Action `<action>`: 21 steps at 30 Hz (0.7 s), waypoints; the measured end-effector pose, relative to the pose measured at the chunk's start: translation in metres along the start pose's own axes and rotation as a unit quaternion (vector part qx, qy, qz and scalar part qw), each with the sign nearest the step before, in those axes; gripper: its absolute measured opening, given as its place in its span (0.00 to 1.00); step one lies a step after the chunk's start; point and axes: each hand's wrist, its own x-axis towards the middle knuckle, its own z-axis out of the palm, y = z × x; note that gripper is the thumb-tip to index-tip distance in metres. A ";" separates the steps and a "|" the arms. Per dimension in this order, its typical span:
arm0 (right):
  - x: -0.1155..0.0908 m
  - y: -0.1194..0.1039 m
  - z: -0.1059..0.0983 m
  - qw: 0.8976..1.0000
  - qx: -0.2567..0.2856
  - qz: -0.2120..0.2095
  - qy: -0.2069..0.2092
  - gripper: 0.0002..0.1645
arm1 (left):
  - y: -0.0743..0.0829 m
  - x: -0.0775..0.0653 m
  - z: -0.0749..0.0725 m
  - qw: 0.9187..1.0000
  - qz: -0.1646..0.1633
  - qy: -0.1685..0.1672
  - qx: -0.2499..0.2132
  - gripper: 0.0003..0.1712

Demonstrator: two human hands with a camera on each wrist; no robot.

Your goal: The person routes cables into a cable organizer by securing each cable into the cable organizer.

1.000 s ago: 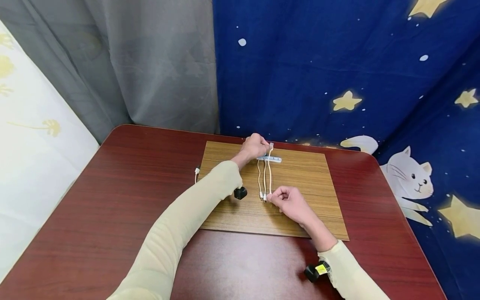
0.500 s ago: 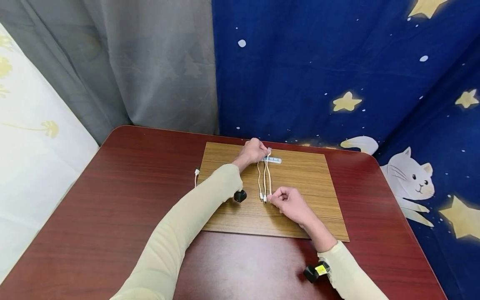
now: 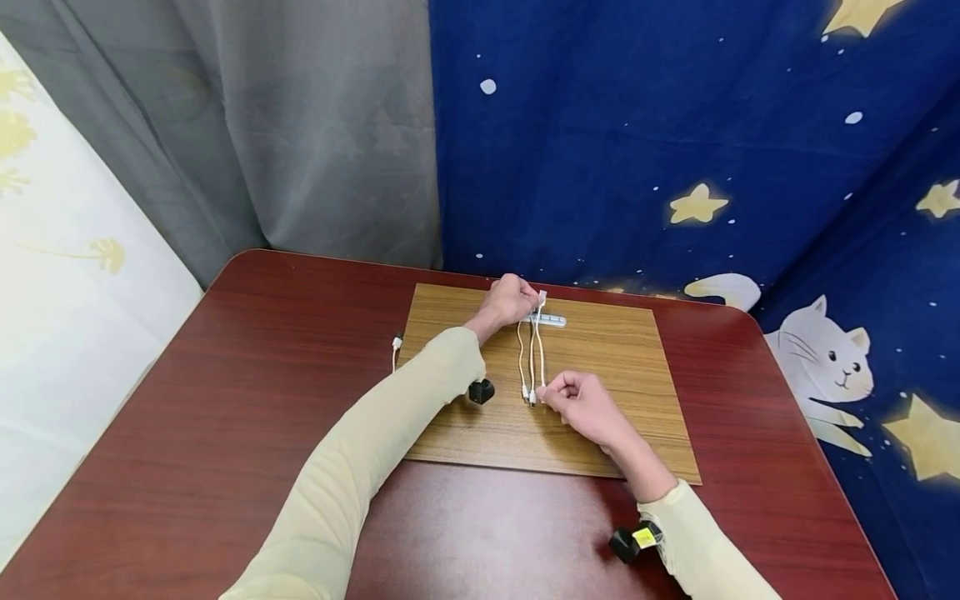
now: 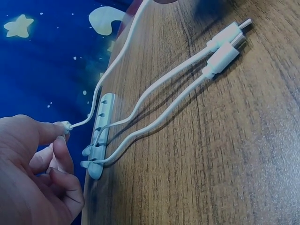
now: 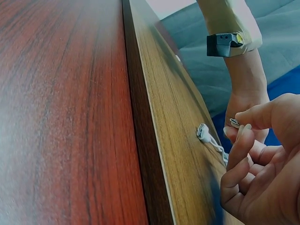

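Observation:
My left hand [image 3: 508, 300] pinches the far end of a white charging cable [image 4: 104, 76] between thumb and forefinger, above the far edge of the board. My right hand [image 3: 588, 408] pinches the near plug [image 5: 235, 123] of that same cable, so it runs nearly straight between both hands. Under the cable lies a pale blue cable holder [image 4: 104, 123], a slim strip with several slots. Two other white cables sit in neighbouring slots at one end of it. Their plugs [image 4: 224, 60] lie side by side on the wood-grain board [image 3: 615, 358], left of my right fingertips.
The board rests on a dark red table [image 3: 247, 400]. Another white cable end [image 3: 396, 343] with a dark tip shows at the board's left edge, partly behind my left sleeve [image 3: 390, 400]. A blue star-patterned curtain [image 3: 600, 150] hangs behind the table's far edge.
My left hand has dipped slightly toward the cable holder, then lifted the cable end a little. My right hand stays where it was, holding the near plug.

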 end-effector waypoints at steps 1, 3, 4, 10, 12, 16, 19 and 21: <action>-0.001 -0.002 0.000 1.000 0.002 -0.001 0.000 0.10 | 0.000 0.000 0.000 1.000 0.002 -0.001 -0.001 0.09; 0.001 0.002 0.000 1.000 0.002 0.000 0.002 0.10 | 0.000 0.000 -0.001 1.000 0.004 -0.003 -0.007 0.09; 0.003 0.005 0.000 1.000 0.002 -0.001 0.002 0.10 | 0.000 0.000 -0.002 1.000 0.004 -0.003 -0.011 0.09; 0.015 0.029 0.000 1.000 0.004 -0.006 0.003 0.11 | -0.001 -0.001 -0.006 0.999 -0.006 0.004 -0.039 0.10; 0.016 0.031 -0.001 1.000 0.003 -0.007 0.004 0.11 | -0.001 -0.001 -0.007 0.999 -0.008 0.003 -0.043 0.11; 0.016 0.033 -0.003 1.000 0.000 -0.008 0.005 0.11 | -0.001 -0.001 -0.005 0.999 -0.011 0.002 -0.042 0.10; 0.014 0.033 -0.004 1.000 -0.005 -0.009 0.007 0.11 | -0.001 0.000 -0.001 0.999 -0.010 -0.002 -0.039 0.10; 0.013 0.033 -0.004 1.000 -0.008 -0.008 0.009 0.10 | -0.001 0.000 0.001 0.999 -0.009 -0.002 -0.032 0.10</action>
